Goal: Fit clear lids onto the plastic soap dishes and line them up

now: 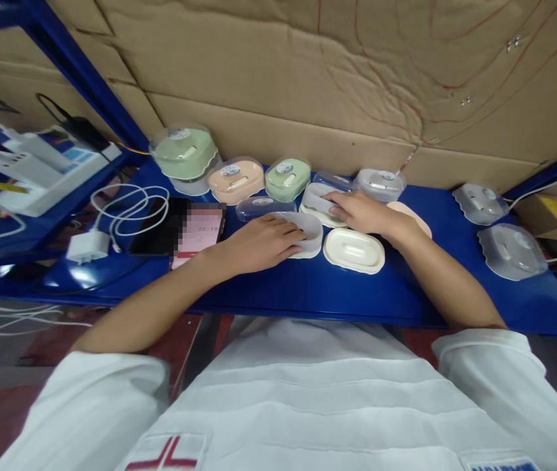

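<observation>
My left hand (268, 243) lies over a grey soap box base (311, 229), fingers together and curled down at its near rim. That base sits on a cream piece. My right hand (359, 212) has its thumb and fingers closed on a second grey soap box base (318, 196), which also rests on a cream piece. Between and in front of the hands lies a cream oval tray (355, 250). A clear lid (264, 208) is behind my left hand, and another clear lid (333, 182) stands behind the right one. A peach oval piece (410, 219) is partly hidden by my right forearm.
Lidded soap boxes line the back: a stacked green one (186, 154), a peach one (237, 182), a small green one (288, 180) and a grey one (380, 184). More grey boxes (512, 252) stand right. A phone (202, 229), charger (88, 246) and power strip (72, 173) are left.
</observation>
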`<state>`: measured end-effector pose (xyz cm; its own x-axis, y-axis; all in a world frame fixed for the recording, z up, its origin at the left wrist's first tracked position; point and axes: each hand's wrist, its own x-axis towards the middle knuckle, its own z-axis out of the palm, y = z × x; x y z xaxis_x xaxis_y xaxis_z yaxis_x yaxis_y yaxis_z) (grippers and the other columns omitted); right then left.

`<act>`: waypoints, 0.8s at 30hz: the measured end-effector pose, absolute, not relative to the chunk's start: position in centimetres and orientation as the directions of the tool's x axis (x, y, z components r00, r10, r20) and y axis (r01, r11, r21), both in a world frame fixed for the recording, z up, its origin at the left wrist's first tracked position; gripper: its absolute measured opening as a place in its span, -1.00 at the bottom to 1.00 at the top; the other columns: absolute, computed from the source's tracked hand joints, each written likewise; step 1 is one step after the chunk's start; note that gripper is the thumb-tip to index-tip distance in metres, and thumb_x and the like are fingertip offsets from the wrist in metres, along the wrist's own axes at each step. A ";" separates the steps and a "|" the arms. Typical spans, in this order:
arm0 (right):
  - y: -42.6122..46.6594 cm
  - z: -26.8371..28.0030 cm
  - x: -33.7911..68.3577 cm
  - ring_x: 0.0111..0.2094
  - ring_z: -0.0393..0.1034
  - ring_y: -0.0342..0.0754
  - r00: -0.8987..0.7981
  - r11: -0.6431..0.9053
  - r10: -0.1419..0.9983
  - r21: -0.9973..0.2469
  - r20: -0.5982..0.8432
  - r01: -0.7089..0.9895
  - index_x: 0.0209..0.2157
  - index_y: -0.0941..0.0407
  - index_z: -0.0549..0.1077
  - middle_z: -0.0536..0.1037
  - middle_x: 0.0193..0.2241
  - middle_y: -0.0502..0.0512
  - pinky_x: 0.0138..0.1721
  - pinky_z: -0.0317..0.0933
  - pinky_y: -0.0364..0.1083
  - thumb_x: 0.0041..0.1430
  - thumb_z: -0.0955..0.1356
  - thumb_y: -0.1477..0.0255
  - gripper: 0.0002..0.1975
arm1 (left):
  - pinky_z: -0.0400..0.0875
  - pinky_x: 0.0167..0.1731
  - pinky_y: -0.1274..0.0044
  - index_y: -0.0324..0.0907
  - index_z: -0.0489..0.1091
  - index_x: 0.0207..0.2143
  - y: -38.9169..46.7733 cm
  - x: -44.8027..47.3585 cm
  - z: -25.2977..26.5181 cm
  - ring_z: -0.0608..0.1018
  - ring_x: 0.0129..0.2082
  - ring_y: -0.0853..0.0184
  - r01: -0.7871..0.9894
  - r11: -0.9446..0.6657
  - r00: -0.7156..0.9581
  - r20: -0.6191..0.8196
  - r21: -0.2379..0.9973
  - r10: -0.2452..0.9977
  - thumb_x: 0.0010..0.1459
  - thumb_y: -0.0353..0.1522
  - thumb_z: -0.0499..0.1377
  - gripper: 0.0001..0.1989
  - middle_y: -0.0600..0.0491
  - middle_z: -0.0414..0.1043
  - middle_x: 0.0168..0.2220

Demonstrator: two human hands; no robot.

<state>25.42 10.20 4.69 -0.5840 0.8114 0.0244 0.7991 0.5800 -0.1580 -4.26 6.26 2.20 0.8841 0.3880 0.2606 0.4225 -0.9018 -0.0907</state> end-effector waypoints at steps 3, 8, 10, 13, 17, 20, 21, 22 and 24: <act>10.6 5.5 26.2 0.05 0.59 0.23 -0.572 0.575 0.814 -0.276 0.101 0.770 0.32 0.11 0.42 0.65 0.14 0.27 0.10 0.42 0.17 0.52 0.18 0.30 -0.52 | 0.47 0.07 0.30 -0.23 0.52 0.14 6.2 -4.0 2.2 0.67 0.01 0.10 0.408 -0.908 0.885 0.287 -0.098 0.366 0.55 -0.28 0.09 -0.69 -0.15 0.66 0.05; 12.2 6.5 29.1 0.12 0.56 0.20 -0.423 0.510 0.856 -0.347 0.297 0.787 0.27 0.05 0.49 0.64 0.18 0.18 0.18 0.41 0.19 0.48 0.21 0.25 -0.53 | 0.38 0.19 0.29 -0.22 0.46 0.22 6.0 -3.8 2.5 0.62 0.15 0.13 0.347 -0.930 0.899 0.325 -0.122 0.292 0.54 -0.41 0.08 -0.69 -0.10 0.63 0.17; 13.3 6.3 31.0 0.19 0.52 0.21 -0.383 0.487 0.858 -0.304 0.342 0.819 0.28 0.04 0.50 0.62 0.21 0.18 0.25 0.36 0.23 0.44 0.22 0.31 -0.52 | 0.36 0.21 0.29 -0.19 0.44 0.26 6.0 -3.8 2.5 0.59 0.20 0.14 0.337 -0.931 0.902 0.330 -0.139 0.277 0.48 -0.52 0.08 -0.62 -0.08 0.59 0.22; 14.9 5.4 34.0 0.33 0.40 0.26 -0.360 0.427 0.888 -0.222 0.285 0.877 0.35 0.09 0.43 0.51 0.32 0.23 0.37 0.23 0.32 0.36 0.27 0.36 -0.43 | 0.38 0.19 0.28 -0.16 0.44 0.27 6.1 -3.9 2.4 0.58 0.21 0.13 0.335 -0.930 0.903 0.336 -0.155 0.269 0.42 -0.57 0.11 -0.56 -0.10 0.59 0.21; 15.9 4.1 36.6 0.33 0.38 0.35 -0.268 0.299 0.949 -0.198 0.166 0.934 0.41 0.11 0.37 0.46 0.36 0.31 0.35 0.23 0.35 0.25 0.43 0.31 -0.29 | 0.42 0.13 0.30 -0.16 0.45 0.23 6.1 -4.0 2.5 0.62 0.13 0.15 0.355 -0.918 0.891 0.360 -0.177 0.275 0.46 -0.51 0.10 -0.63 -0.10 0.61 0.14; 15.8 4.1 37.1 0.27 0.44 0.32 -0.239 0.264 0.961 -0.199 0.139 0.944 0.39 0.10 0.41 0.50 0.32 0.33 0.31 0.26 0.27 0.23 0.49 0.31 -0.29 | 0.44 0.09 0.30 -0.16 0.46 0.20 6.1 -3.9 2.6 0.63 0.08 0.14 0.344 -0.920 0.888 0.381 -0.185 0.256 0.53 -0.43 0.07 -0.70 -0.08 0.62 0.09; 15.7 4.3 37.1 0.24 0.46 0.29 -0.238 0.260 0.963 -0.198 0.130 0.945 0.38 0.11 0.43 0.51 0.31 0.34 0.29 0.27 0.21 0.26 0.50 0.32 -0.32 | 0.44 0.09 0.30 -0.16 0.46 0.19 6.1 -3.9 2.6 0.63 0.07 0.15 0.340 -0.923 0.888 0.386 -0.181 0.251 0.54 -0.40 0.06 -0.71 -0.08 0.62 0.08; 15.6 4.7 37.1 0.22 0.48 0.24 -0.235 0.255 0.964 -0.197 0.122 0.946 0.36 0.13 0.45 0.53 0.29 0.35 0.27 0.28 0.15 0.29 0.49 0.34 -0.37 | 0.44 0.09 0.30 -0.16 0.47 0.18 6.1 -3.9 2.6 0.63 0.07 0.15 0.337 -0.925 0.888 0.386 -0.175 0.250 0.54 -0.39 0.06 -0.72 -0.08 0.62 0.07; 15.4 5.4 37.0 0.20 0.50 0.16 -0.216 0.238 0.968 -0.193 0.127 0.952 0.34 0.19 0.48 0.56 0.26 0.38 0.23 0.28 0.06 0.39 0.43 0.39 -0.47 | 0.44 0.09 0.30 -0.16 0.48 0.16 6.1 -3.9 2.5 0.63 0.06 0.16 0.331 -0.930 0.888 0.385 -0.161 0.250 0.54 -0.39 0.07 -0.73 -0.08 0.62 0.06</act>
